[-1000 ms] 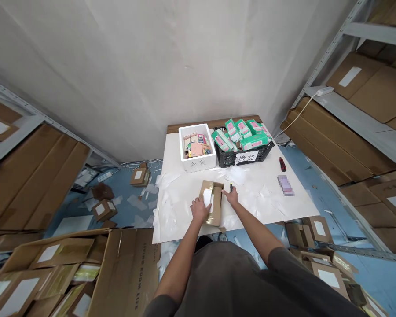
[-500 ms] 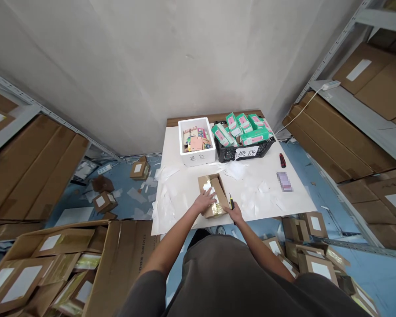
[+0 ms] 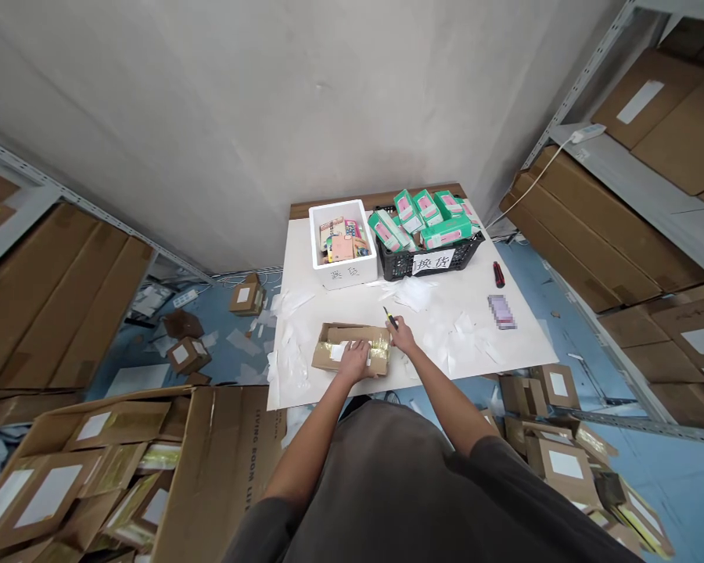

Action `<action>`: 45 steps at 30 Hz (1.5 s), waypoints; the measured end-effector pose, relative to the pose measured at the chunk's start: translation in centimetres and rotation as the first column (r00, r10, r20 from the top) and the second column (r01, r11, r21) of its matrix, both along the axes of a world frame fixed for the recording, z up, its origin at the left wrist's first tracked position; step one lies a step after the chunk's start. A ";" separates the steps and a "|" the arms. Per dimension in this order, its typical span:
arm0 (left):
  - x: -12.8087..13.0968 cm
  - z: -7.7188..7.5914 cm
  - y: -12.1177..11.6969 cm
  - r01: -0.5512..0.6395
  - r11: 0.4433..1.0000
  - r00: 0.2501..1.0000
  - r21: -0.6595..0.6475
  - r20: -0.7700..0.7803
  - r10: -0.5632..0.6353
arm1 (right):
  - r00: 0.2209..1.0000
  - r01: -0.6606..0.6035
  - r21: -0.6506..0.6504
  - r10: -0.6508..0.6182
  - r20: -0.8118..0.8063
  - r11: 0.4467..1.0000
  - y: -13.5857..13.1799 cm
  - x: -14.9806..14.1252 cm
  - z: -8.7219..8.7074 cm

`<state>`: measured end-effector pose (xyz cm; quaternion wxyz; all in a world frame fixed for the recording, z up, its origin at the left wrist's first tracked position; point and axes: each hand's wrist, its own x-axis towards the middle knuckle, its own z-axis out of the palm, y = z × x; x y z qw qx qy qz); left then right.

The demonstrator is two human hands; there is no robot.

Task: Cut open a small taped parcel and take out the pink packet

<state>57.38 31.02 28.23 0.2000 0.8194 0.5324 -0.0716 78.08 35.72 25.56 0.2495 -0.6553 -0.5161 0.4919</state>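
A taped cardboard box [image 3: 328, 353] lies lengthwise near the front edge of the white table, with a white label and shiny yellowish tape on top. My left hand [image 3: 355, 360] rests on its top with the fingers spread over the label and tape. At the box's right end, my right hand [image 3: 403, 336] is closed round a utility knife [image 3: 392, 319], yellow and black, its blade pointing up and to the left. Whether the box holds anything cannot be seen.
Behind the box stand a white foam bin [image 3: 345, 274] of small packets and a black crate [image 3: 394, 270] of green-and-pink boxes. A red-and-black tool [image 3: 498, 274] lies at right. Plastic scraps [image 3: 414, 292] litter the table [image 3: 305, 238]. A large carton [image 3: 223, 446] of parcels stands at left.
The box has turned from pointing away from me to lying crosswise, shifting left. My right hand with the knife has moved up and left to the box's right end.
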 end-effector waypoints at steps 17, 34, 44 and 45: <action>-1.0 -1.2 -0.7 -0.034 0.983 0.982 0.181 0.188 -0.001 | 0.768 -0.525 -0.296 0.594 0.240 0.798 -2.2 6.1 3.2; -1.2 -0.7 3.8 -0.104 0.995 0.989 0.009 0.103 0.102 | 0.990 -0.107 -0.176 0.122 0.076 0.978 -9.9 7.9 1.2; 2.0 -2.4 8.6 0.022 0.994 0.982 -0.108 -0.184 -0.041 | 0.943 -0.213 -0.099 0.231 0.241 0.972 -9.6 5.5 1.7; 2.0 -2.4 8.6 0.019 0.994 0.981 -0.106 -0.189 -0.039 | 0.927 -0.235 -0.090 0.251 0.278 0.968 -9.5 5.3 1.9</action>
